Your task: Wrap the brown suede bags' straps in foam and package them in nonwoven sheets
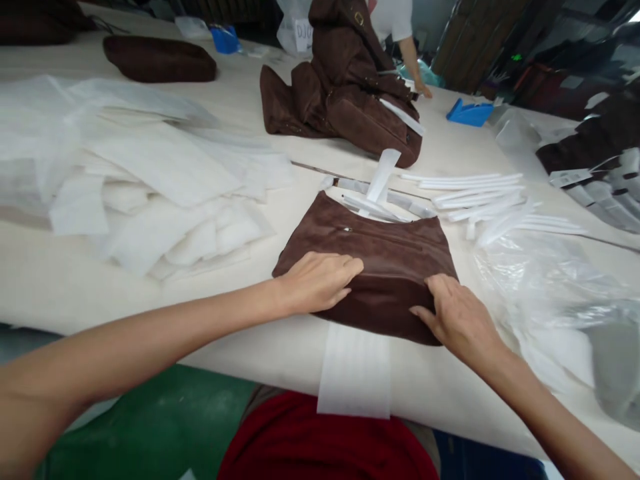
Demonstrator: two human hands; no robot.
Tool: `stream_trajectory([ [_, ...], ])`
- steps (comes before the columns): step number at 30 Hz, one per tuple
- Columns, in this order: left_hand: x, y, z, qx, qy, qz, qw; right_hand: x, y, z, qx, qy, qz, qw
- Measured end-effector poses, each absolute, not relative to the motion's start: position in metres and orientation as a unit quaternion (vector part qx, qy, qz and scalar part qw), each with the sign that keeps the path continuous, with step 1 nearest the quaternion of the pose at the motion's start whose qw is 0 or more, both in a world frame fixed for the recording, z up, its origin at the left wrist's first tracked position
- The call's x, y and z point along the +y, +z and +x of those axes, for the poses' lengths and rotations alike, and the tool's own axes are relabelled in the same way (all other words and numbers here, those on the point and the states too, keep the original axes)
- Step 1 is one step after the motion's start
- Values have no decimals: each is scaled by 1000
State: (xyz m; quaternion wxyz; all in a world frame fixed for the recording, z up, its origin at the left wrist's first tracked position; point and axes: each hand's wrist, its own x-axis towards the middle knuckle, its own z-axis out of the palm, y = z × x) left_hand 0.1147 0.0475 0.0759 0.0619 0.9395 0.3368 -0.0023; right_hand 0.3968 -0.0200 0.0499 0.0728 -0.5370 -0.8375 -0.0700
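Note:
A dark brown leather-like handbag [385,263] lies flat before me, with a zipper across its upper part. White wrapping covers parts of its strap [400,197] at the top. My left hand [323,280] presses on the bag's left half, fingers curled together and thumb low. My right hand [457,313] grips the bag's lower right edge, its thumb on the front; the fingertips are partly hidden. From under the bag, a white foam sheet [355,373] hangs over the table edge.
Loose white foam sheets [165,180] pile up on the left. White strips [480,193] and clear plastic bags [555,273] lie on the right. More brown bags [345,100] are heaped at the back, near blue holders [470,112] and another person's arm [411,60].

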Motion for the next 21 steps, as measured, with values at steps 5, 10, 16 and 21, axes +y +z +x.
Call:
stream_trajectory([
  [5,62,67,94,311,28,945,94,-18,31,406,-863,-90,-481,129],
  [10,68,62,76,295,37,946,130,-22,18,415,-853,-33,-482,197],
  [16,67,69,65,304,52,937,164,-35,26,440,-795,54,-563,219],
  [21,68,67,57,277,73,938,197,-34,21,445,-802,89,-549,219],
])
